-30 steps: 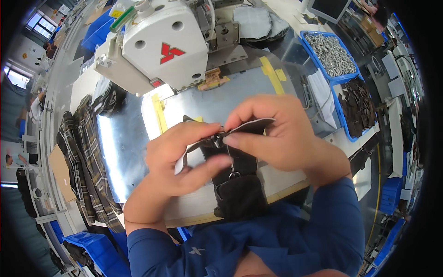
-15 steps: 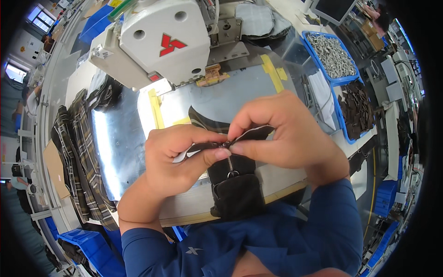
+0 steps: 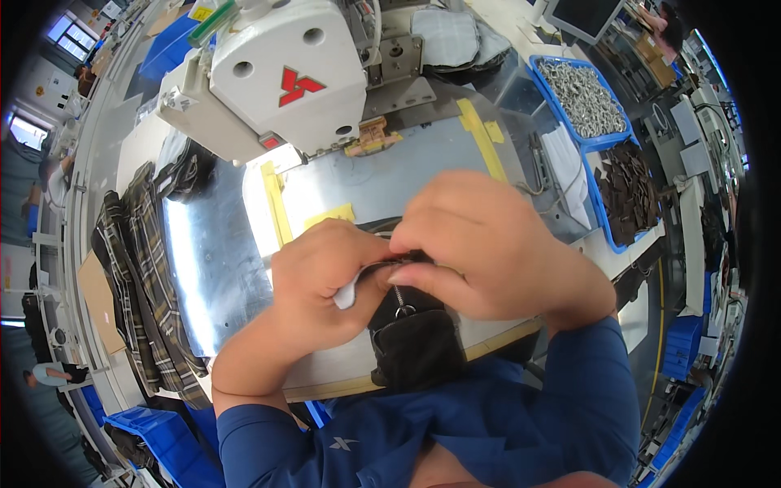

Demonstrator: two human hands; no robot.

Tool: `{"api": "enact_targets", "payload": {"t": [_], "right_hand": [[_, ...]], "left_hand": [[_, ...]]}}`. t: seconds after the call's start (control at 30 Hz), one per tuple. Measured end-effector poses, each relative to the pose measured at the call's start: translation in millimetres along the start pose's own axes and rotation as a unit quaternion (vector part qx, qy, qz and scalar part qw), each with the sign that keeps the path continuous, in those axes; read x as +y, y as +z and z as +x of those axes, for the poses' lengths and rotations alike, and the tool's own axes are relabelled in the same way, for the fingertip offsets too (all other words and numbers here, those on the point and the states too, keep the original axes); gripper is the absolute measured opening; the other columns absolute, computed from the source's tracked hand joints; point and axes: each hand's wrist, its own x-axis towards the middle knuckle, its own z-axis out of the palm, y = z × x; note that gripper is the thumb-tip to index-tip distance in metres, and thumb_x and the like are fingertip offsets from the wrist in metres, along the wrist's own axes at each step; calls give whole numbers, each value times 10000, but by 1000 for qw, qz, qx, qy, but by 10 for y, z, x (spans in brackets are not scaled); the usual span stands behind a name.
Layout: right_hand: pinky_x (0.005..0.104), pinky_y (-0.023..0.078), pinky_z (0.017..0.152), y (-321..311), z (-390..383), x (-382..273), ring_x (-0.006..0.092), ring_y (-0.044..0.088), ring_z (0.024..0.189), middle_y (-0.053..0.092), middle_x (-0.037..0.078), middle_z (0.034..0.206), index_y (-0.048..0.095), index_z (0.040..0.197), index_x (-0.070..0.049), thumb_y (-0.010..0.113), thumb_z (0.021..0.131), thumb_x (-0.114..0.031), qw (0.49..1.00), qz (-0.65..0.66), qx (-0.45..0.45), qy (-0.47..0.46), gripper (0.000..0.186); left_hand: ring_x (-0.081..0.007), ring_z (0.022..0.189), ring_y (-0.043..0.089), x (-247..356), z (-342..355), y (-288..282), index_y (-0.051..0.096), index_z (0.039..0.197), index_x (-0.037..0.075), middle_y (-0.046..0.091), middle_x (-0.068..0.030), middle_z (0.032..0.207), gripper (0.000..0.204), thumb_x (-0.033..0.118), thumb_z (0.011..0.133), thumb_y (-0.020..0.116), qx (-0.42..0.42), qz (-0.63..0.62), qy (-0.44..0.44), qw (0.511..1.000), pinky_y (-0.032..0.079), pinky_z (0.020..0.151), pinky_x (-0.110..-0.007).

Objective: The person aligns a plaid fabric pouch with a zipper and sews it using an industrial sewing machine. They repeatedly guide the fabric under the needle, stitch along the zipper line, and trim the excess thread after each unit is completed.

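A black zippered fabric piece (image 3: 417, 350), perhaps a small pouch, hangs over the near table edge in front of me. A metal zipper (image 3: 399, 298) runs up its middle, with a metal ring (image 3: 406, 311) on it. My left hand (image 3: 325, 272) is closed on the fabric's far part, and a bit of white material (image 3: 346, 294) shows below its fingers. From the other side my right hand (image 3: 480, 244) pinches the same part between thumb and curled fingers. Both hands meet above the zipper and hide what lies between the fingertips.
A white sewing machine (image 3: 289, 89) stands beyond my hands, over a metal plate with yellow tape (image 3: 482, 140). Plaid fabric (image 3: 154, 276) lies at left. Blue bins at right hold metal hardware (image 3: 582, 98) and dark brown pieces (image 3: 626, 191). Another blue bin (image 3: 159, 435) stands lower left.
My fingers have curled in over the fabric, and its spread edges are now folded together. The fabric's raised far corner has dropped from sight, and yellow tape shows there.
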Motion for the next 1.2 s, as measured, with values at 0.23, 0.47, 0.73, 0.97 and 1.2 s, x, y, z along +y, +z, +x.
{"api": "enact_targets", "payload": {"t": [0.23, 0.47, 0.73, 0.97, 1.2], "right_hand": [[393, 495, 720, 50, -24, 13, 281, 604, 789, 573, 75, 840, 647, 922, -29, 730, 841, -94, 996, -75, 11, -53, 132], [403, 505, 728, 93, -36, 36, 278, 596, 788, 560, 88, 834, 640, 909, -14, 715, 787, -95, 991, -98, 30, -81, 164], [352, 538, 775, 3, 7, 288, 234, 686, 850, 693, 87, 906, 713, 1023, -18, 837, 862, -117, 992, 84, -22, 88, 226], [304, 574, 837, 296, -107, 735, 92, 716, 949, 784, 33, 1044, 752, 1149, 7, 810, 970, -133, 864, 381, -6, 330, 234], [365, 521, 646, 587, -298, 1188, 167, 634, 680, 712, 131, 790, 720, 957, 77, 738, 1015, -254, 883, 196, 23, 426, 337]], "left_hand": [[-227, 656, 654, 0, 39, 49, 801, 1031, 67, 717, -70, 792, 294, -32, 767, 887, 5, 19, 4, 1000, 495, 582, -334], [-227, 651, 651, -67, 8, 59, 806, 1015, 76, 704, -77, 772, 263, 17, 781, 910, -8, 36, -2, 999, 492, 580, -334], [-161, 687, 672, -150, 65, 127, 826, 994, 20, 751, -77, 810, 147, 96, 886, 890, 39, -50, -151, 986, 525, 650, -288], [-124, 794, 706, -526, 178, 215, 782, 1066, -44, 789, -72, 920, 238, 124, 926, 875, 107, -335, -332, 875, 570, 738, -279], [-252, 880, 779, -808, 329, 434, 658, 1290, -93, 782, -174, 1096, 459, 93, 924, 863, 92, -375, -458, 800, 634, 813, -397]]}}
